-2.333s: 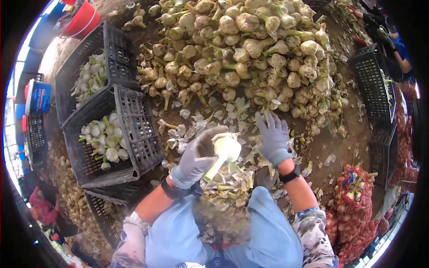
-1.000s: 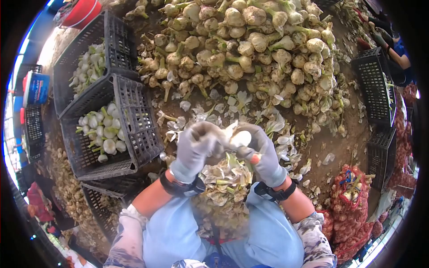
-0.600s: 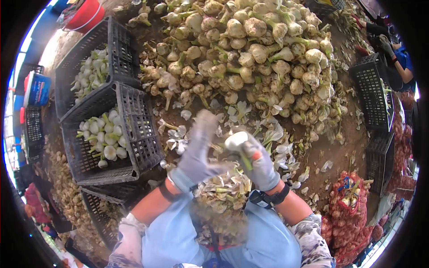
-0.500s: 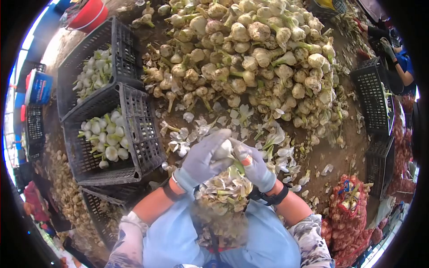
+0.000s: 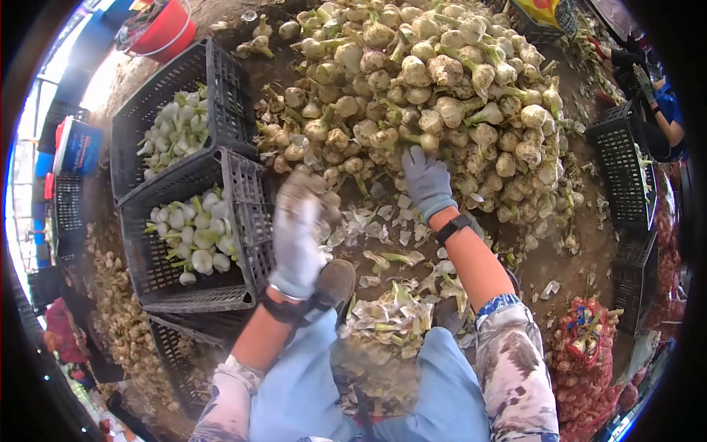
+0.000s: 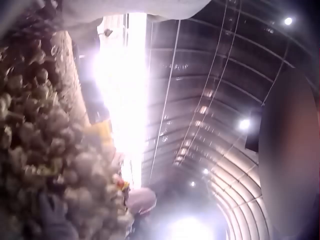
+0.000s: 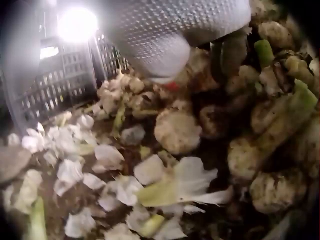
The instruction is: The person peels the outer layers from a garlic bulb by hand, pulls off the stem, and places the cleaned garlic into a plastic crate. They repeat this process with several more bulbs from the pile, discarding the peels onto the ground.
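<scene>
In the head view the gloved left hand (image 5: 297, 239) is blurred, just right of the nearer crate, over the pile's lower left edge. Brownish shapes lie at its fingers; whether it holds a bulb cannot be told. The gloved right hand (image 5: 429, 184) reaches to the front of the garlic pile (image 5: 442, 70), fingers extended beside a bulb (image 5: 429, 142). The right wrist view shows its textured glove (image 7: 170, 35) above dirty bulbs (image 7: 177, 131) and loose white skins (image 7: 70, 170). Peeled white bulbs (image 5: 200, 261) lie in the nearer crate.
Two black crates (image 5: 247, 214) stand at the left, a red bucket (image 5: 171, 33) behind them. Skins and stem pieces (image 5: 390, 317) lie between the legs. Red net sacks (image 5: 582, 376) and more crates (image 5: 622, 173) are at the right, near another person's arm (image 5: 666, 121).
Both hands were together at a white bulb; they are now apart. The right hand has moved forward to the pile, the left toward the crates. The white bulb no longer shows between them.
</scene>
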{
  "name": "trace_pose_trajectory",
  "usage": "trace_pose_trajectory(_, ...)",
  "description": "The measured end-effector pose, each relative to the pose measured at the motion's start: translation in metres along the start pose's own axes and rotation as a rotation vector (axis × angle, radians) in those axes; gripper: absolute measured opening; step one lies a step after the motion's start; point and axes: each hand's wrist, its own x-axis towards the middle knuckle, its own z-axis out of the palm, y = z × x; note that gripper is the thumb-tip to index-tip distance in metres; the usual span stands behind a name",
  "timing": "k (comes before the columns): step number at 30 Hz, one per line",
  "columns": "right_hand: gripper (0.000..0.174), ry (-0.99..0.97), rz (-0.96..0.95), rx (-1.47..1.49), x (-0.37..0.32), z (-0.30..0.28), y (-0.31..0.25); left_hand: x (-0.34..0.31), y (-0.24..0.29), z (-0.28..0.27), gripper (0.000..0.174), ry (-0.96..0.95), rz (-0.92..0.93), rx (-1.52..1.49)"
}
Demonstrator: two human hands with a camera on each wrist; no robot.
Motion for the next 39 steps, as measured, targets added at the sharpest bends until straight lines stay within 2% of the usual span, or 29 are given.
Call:
trace_pose_trajectory(1,0.053,-0.031,-0.001,0.033,-0.005,0.002,0.003,-0.012,-0.015,0.006,0.034,0.015,-0.108,0.039)
trace_pose_trajectory(2,0.047,0.043,-0.006,0.051,-0.013,0.0,0.007,-0.021,-0.024,0.01,0.035,0.002,-0.242,0.106)
trace_pose_trajectory(4,0.036,0.196,-0.015,0.085,-0.029,-0.01,0.018,-0.034,-0.053,0.004,0.042,-0.027,-0.372,0.088)
trace_pose_trajectory(7,0.039,0.099,-0.08,0.109,-0.029,0.0,0.021,-0.041,-0.086,-0.006,0.05,-0.081,-0.444,0.195)
trace_pose_trajectory(10,0.047,0.076,0.134,0.582,-0.043,-0.021,0.014,-0.044,-0.092,0.002,0.058,-0.078,-0.457,0.178)
trace_pose_trajectory(12,0.056,0.235,0.233,1.104,-0.087,-0.046,-0.023,-0.044,-0.078,0.017,0.066,-0.114,-0.321,0.272)
trace_pose_trajectory(14,0.051,0.203,0.187,1.424,-0.118,-0.083,-0.051,-0.044,-0.082,0.022,0.079,-0.187,-0.352,0.033)
trace_pose_trajectory(15,0.053,0.106,0.09,1.338,-0.13,-0.099,-0.055,-0.045,-0.086,0.019,0.079,-0.215,-0.327,-0.018)
trace_pose_trajectory(17,0.049,-0.054,0.161,1.651,-0.142,-0.097,-0.053,-0.048,-0.08,0.015,0.08,-0.2,-0.396,-0.019)
trace_pose_trajectory(19,0.046,-0.099,0.27,1.787,-0.146,-0.104,-0.04,-0.053,-0.065,0.022,0.084,-0.203,-0.427,0.134)
trace_pose_trajectory(21,0.043,-0.164,0.376,1.922,-0.146,-0.117,-0.033,-0.055,-0.061,0.025,0.087,-0.29,-0.191,0.448)
trace_pose_trajectory(23,0.04,-0.214,0.465,1.963,-0.142,-0.129,-0.036,-0.052,-0.062,0.027,0.09,-0.447,0.335,0.911)
trace_pose_trajectory(24,0.038,-0.225,0.5,1.933,-0.14,-0.132,-0.037,-0.054,-0.06,0.031,0.092,-0.448,0.361,0.938)
trace_pose_trajectory(27,0.037,-0.264,0.533,2.138,-0.142,-0.13,-0.041,-0.053,-0.05,0.039,0.091,-0.493,0.362,0.904)
trace_pose_trajectory(30,0.032,-0.314,0.47,2.158,-0.144,-0.126,-0.034,-0.053,-0.047,0.04,0.087,-0.503,0.35,0.908)
trace_pose_trajectory(33,0.031,-0.324,0.44,2.241,-0.144,-0.13,-0.03,-0.056,-0.048,0.041,0.083,-0.462,0.243,0.842)
trace_pose_trajectory(34,0.031,-0.322,0.433,2.279,-0.144,-0.133,-0.029,-0.056,-0.053,0.037,0.082,-0.449,0.14,0.739)
trace_pose_trajectory(37,0.034,-0.282,0.33,2.067,-0.148,-0.128,-0.024,-0.056,-0.059,0.032,0.08,-0.496,0.209,0.722)
trace_pose_trajectory(39,0.034,-0.299,0.359,2.164,-0.146,-0.132,-0.023,-0.053,-0.051,0.037,0.08,-0.506,0.275,0.813)
